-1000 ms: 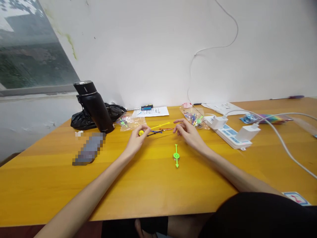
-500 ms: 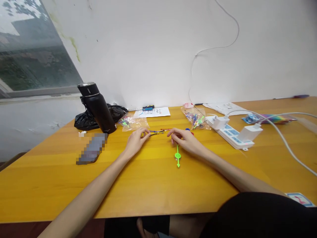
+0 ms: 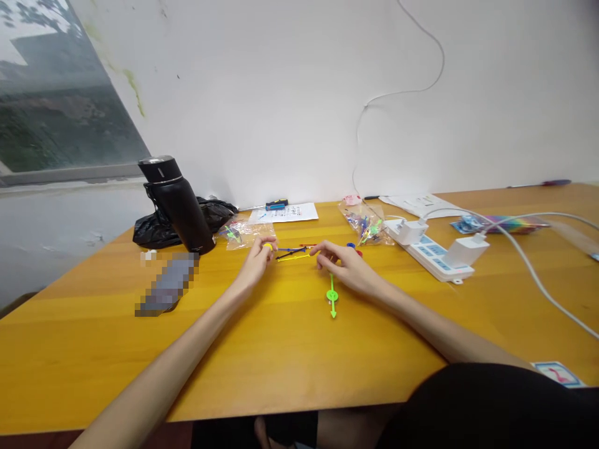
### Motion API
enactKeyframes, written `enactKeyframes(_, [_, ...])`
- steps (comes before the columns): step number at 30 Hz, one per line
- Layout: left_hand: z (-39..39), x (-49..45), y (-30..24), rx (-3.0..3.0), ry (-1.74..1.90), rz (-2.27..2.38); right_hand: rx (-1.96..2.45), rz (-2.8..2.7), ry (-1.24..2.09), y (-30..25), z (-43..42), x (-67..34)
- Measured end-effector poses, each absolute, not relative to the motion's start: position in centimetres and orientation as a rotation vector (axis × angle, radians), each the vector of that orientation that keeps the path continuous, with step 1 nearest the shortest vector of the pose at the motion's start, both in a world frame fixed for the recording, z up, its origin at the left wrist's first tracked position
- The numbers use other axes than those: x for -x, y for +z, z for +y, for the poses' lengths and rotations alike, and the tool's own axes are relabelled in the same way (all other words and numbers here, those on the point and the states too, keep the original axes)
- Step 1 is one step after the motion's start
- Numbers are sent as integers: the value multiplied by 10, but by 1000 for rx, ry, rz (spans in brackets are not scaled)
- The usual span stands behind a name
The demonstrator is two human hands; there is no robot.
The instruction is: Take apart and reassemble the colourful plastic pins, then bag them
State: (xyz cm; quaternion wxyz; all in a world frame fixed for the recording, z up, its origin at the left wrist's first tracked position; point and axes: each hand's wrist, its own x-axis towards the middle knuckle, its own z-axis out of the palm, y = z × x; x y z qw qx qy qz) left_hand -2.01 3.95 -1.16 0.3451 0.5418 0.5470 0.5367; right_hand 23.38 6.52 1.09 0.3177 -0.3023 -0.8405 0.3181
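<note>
Grip status: left hand on yellow disc

Left hand (image 3: 255, 265) pinched a small yellow disc (image 3: 267, 247) between thumb and fingertips, just above the counter (image 3: 281, 349). Right hand (image 3: 349, 268) rested on the counter, fingers curled narrow near one end of the thin yellow stick (image 3: 294, 257); couldn't tell if it gripped anything. Blue and dark sticks (image 3: 290, 251) lay between the hands, touching the yellow one. Green arrow piece (image 3: 332, 297) lay flat just beside the right hand. Further out: black flask (image 3: 178, 204) far left, parts bag (image 3: 367, 224) and power strip (image 3: 435, 252) to the right.
</note>
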Motion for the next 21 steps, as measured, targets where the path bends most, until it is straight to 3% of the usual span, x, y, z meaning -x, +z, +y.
enactKeyframes(7, [11,-12,-4,-1529,1154,917,645,-2251,834,9,62,-233])
enactKeyframes(15, [-4,-16,3,-1725,949,922,523,-2349,814,9,62,-232])
enactKeyframes(21, [-4,-17,5,-1765,948,1019,668,-2316,727,11,62,-233])
